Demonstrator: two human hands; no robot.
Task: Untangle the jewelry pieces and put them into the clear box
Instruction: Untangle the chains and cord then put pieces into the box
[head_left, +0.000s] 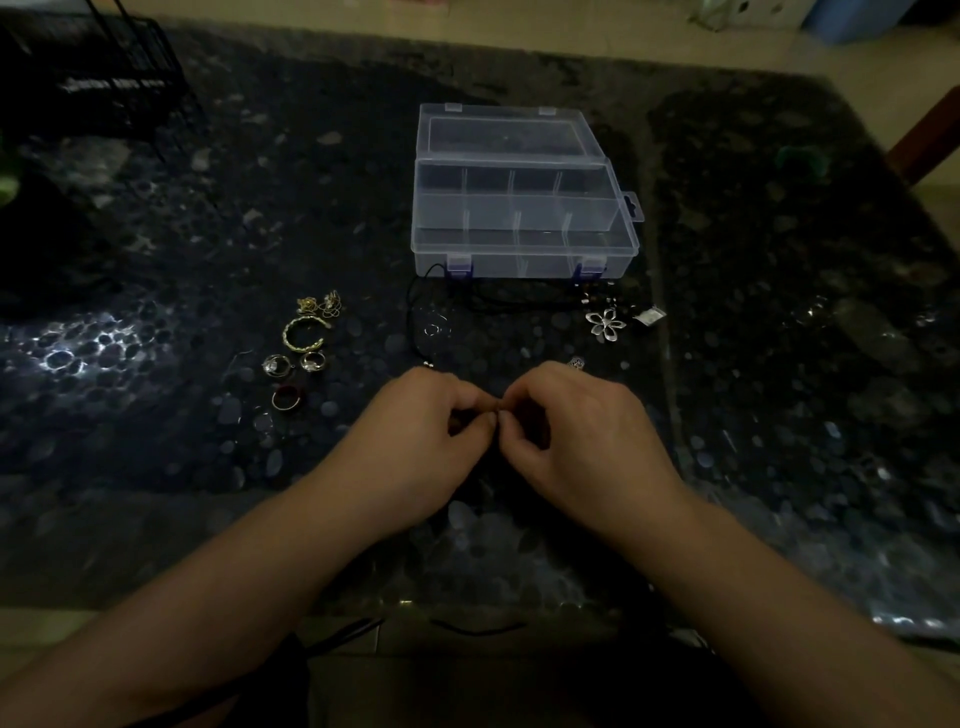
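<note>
On the dark speckled table (753, 260), near its front edge, my left hand (421, 441) and right hand (576, 441) meet, fingertips curled and pinching something too small and dim to make out. The clear box (524, 244) sits open beyond them, lid tipped back, its divided compartments see-through. A black cord (415, 312) trails from the box's front toward my left hand. A silver flower pendant (605, 323) lies at the right. Left of my hands lie a gold bangle (304, 335), gold charms (319, 304) and several rings (293, 364).
</note>
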